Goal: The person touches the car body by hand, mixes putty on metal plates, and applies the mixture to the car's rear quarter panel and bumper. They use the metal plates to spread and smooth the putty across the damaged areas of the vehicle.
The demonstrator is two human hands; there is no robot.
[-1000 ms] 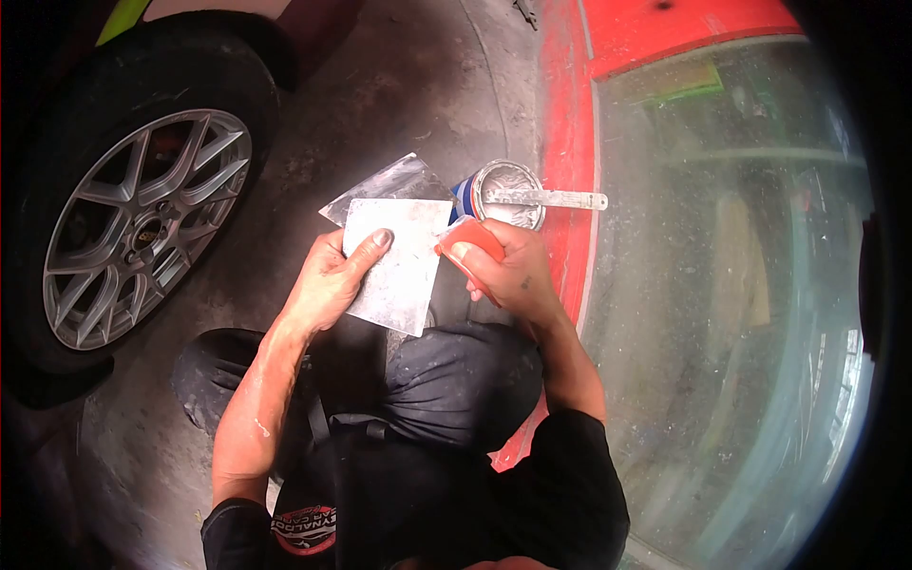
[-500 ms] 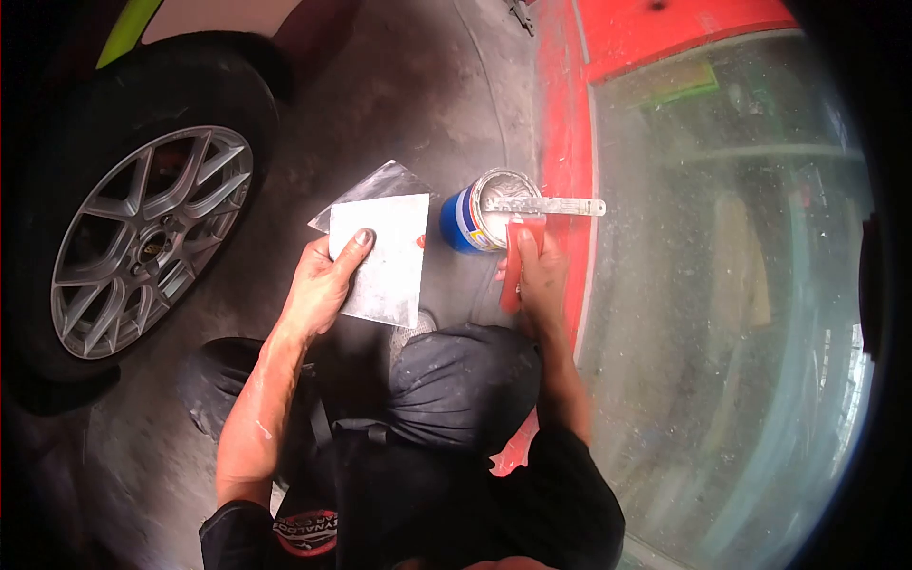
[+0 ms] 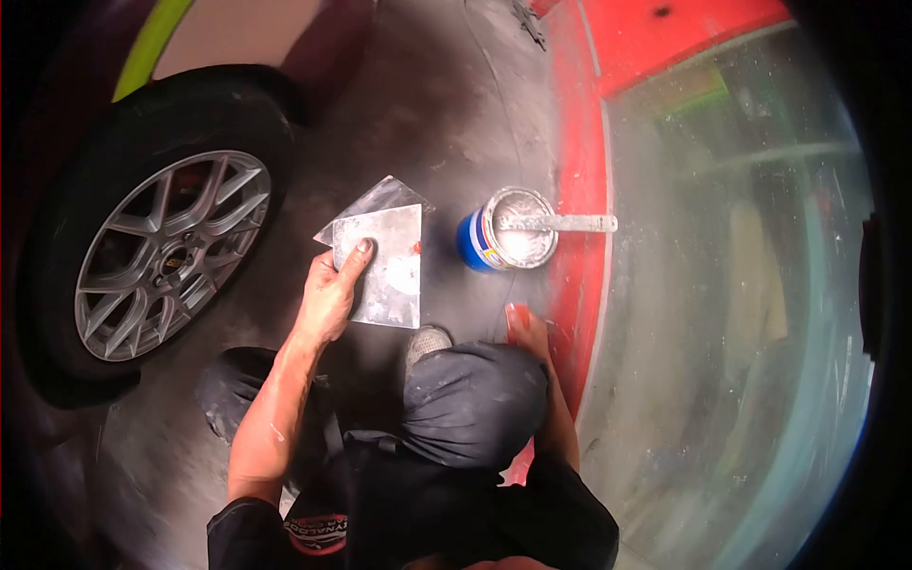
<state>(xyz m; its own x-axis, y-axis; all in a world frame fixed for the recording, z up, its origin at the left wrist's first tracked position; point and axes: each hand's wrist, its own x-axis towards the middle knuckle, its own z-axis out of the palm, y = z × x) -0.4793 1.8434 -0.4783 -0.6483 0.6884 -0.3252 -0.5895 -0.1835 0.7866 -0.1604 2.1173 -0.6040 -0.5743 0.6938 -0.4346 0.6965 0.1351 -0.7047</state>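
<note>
1. Wheel (image 3: 176,264): multi-spoke silver metal inside a matte black tyre, at far left.
2. Left hand (image 3: 328,296): gripping the plate (image 3: 391,285), thumb flat on its face, fingers behind.
3. Plate: thin, flat, rectangular; pale, chalky smears (one small red spot at the right edge).
4. Sheet (image 3: 385,199): dark grey, thin, its corner jutting from under the plate at an angle; cannot tell whether the hand grips it too.
5. Shoe (image 3: 429,342): pale, textured upper, beside the bent knee.
6. Can (image 3: 476,243): round, blue label, open mouth, rim crusted; whitish paste (image 3: 525,247) inside.
7. Right hand (image 3: 534,339): closed around the red spreader (image 3: 516,319), a flat piece, below the can near the knee (hand partly hidden).
8. Stick (image 3: 575,223): flat, smeared, lying across the can's mouth, end overhanging the rim.
9. Red panel (image 3: 577,195), dusty; then glass (image 3: 679,285), smooth, speckled, hazy.
</note>
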